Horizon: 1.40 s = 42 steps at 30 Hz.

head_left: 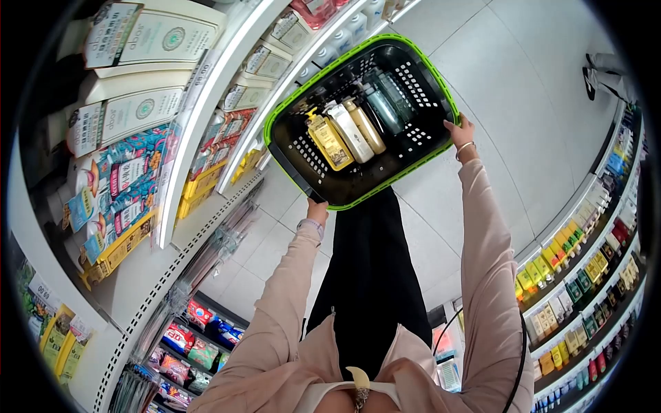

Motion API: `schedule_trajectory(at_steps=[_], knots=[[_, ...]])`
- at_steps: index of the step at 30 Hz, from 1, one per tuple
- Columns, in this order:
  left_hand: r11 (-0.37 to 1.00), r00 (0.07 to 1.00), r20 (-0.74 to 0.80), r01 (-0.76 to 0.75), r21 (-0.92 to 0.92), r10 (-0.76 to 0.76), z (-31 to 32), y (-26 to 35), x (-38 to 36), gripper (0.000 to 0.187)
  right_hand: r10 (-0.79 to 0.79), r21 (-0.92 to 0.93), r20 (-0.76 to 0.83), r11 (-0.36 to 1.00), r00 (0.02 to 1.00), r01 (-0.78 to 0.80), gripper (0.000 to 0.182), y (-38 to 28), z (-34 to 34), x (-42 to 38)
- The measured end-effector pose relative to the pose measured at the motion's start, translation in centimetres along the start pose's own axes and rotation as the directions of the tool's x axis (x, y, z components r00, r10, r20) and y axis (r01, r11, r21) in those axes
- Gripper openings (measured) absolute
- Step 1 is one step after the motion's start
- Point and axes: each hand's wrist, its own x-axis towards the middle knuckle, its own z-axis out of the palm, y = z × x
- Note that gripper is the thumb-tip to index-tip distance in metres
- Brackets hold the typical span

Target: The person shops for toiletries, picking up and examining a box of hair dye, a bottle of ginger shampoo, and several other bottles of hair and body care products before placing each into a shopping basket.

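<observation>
A black shopping basket (pixel 375 180) with a bright green rim is held out in front of me, tilted. My left hand (pixel 317 212) grips its near left corner, with part of the fingers hidden beneath the rim. At the right side, my right hand (pixel 463 135) is closed on the rim, thumb on top. Inside lie a yellow pump bottle (pixel 330 142), a pale cream bottle (pixel 350 133) and a gold bottle (pixel 365 126), side by side. Next to them are clear bluish-green bottles (pixel 385 104), whose exact number is hard to make out.
White shelves (pixel 200 103) with boxed sets and colourful packs stand close on my left, near the basket. Curved shelves (pixel 585 296) of small boxes run along the right. Pale floor tiles (pixel 509 89) lie ahead, where another person's feet (pixel 597 76) show. Bagged goods (pixel 180 337) sit at lower left.
</observation>
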Motion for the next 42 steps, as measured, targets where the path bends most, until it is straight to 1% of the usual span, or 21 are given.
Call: schedule_trajectory(at_steps=[1,3,4,5,7,11,17,19,21,22,23,25,27,29,31,32,33,35,36,39,42], knots=[[1.000,1.000,0.004,-0.006,-0.002,0.006,-0.4,-0.4,0.3,0.060,-0.006,0.002,-0.005,1.000,1.000,0.006,0.065,0.5,-0.5,0.2],[0.999,0.999,0.030,-0.033,0.026,0.032,-1.0,-0.9,0.5,0.055,-0.088,0.255,0.034,0.964,0.996,0.076,0.041,1.4,-1.5,0.6],[0.999,0.999,0.035,-0.040,0.021,0.040,-1.3,-1.0,0.4,0.055,-0.124,0.256,-0.083,0.956,0.989,0.141,0.024,-0.5,-2.3,-1.2],[0.996,0.999,0.049,0.000,0.086,-0.005,-1.6,-0.9,0.3,0.053,0.038,0.583,-0.018,0.812,0.999,-0.020,0.022,-2.3,-3.3,-3.4],[0.989,0.997,0.067,0.020,0.148,-0.030,-1.4,-0.1,-0.9,0.050,0.025,0.689,0.051,0.723,0.998,-0.053,0.021,-5.8,-6.4,-7.3],[0.981,0.995,0.098,-0.046,0.188,0.028,-0.5,1.5,-4.4,0.054,-0.145,0.659,0.175,0.752,0.974,-0.006,0.028,-11.7,-11.8,-17.3],[0.921,0.906,0.270,-0.369,0.123,0.326,0.5,5.4,-17.1,0.050,-0.313,0.677,0.451,0.730,0.836,-0.092,0.030,-15.3,-13.5,-32.3],[0.925,0.867,0.344,-0.380,-0.011,0.361,-0.6,5.9,-21.4,0.049,-0.404,0.709,0.538,0.692,0.740,-0.136,0.025,-16.4,-12.6,-35.9],[0.916,0.837,0.372,-0.365,-0.166,0.401,-2.0,5.9,-25.4,0.051,-0.510,0.701,0.657,0.683,0.556,-0.203,0.022,-17.5,-11.3,-38.6],[0.893,0.775,0.445,-0.372,-0.252,0.449,-3.0,5.7,-26.7,0.051,-0.577,0.688,0.687,0.712,0.443,-0.141,0.022,-17.7,-10.3,-39.8],[0.879,0.805,0.369,-0.370,-0.300,0.464,-3.0,6.7,-30.7,0.050,-0.625,0.678,0.711,0.731,0.321,-0.077,0.022,-18.0,-9.3,-40.9],[0.786,0.752,0.267,-0.503,-0.359,0.603,-4.4,6.7,-34.1,0.053,-0.658,0.652,0.743,0.753,0.121,0.085,0.023,-19.4,-7.8,-43.1],[0.745,0.765,0.137,-0.544,-0.385,0.629,-6.6,6.7,-35.4,0.050,-0.618,0.611,0.786,0.782,0.022,0.121,0.023,-21.3,-6.4,-44.5],[0.703,0.764,0.014,-0.586,-0.402,0.645,-8.6,7.0,-36.4,0.048,-0.599,0.606,0.790,0.730,-0.131,0.316,0.028,-22.9,-4.7,-45.2],[0.555,0.560,-0.099,-0.828,-0.074,0.822,-10.2,7.1,-37.4,0.048,-0.564,0.597,0.799,0.710,-0.207,0.374,0.026,-23.4,-2.7,-46.4],[0.492,0.493,-0.014,-0.864,0.105,0.870,-10.9,7.2,-37.9,0.051,-0.569,0.599,0.797,0.705,-0.202,0.379,0.026,-23.3,-1.8,-47.0],[0.483,0.485,-0.008,-0.869,0.103,0.874,-11.7,7.2,-37.8,0.051,-0.553,0.605,0.795,0.693,-0.249,0.392,0.022,-23.4,-1.1,-47.4],[0.500,0.552,0.038,-0.781,0.374,0.833,-13.2,6.8,-37.1,0.054,-0.542,0.612,0.790,0.673,-0.286,0.415,0.020,-23.7,-0.2,-48.1],[0.430,0.529,0.032,-0.722,0.542,0.848,-13.7,6.8,-36.8,0.057,-0.498,0.573,0.820,0.709,-0.283,0.412,0.018,-23.8,0.3,-48.4],[0.422,0.605,0.035,-0.594,0.685,0.795,-14.9,6.9,-36.8,0.059,-0.443,0.524,0.849,0.777,-0.287,0.349,0.020,-24.0,1.3,-49.1],[0.407,0.647,0.072,-0.558,0.724,0.759,-15.1,7.5,-37.6,0.062,-0.422,0.506,0.862,0.742,-0.279,0.440,0.033,-24.3,0.6,-49.3]])
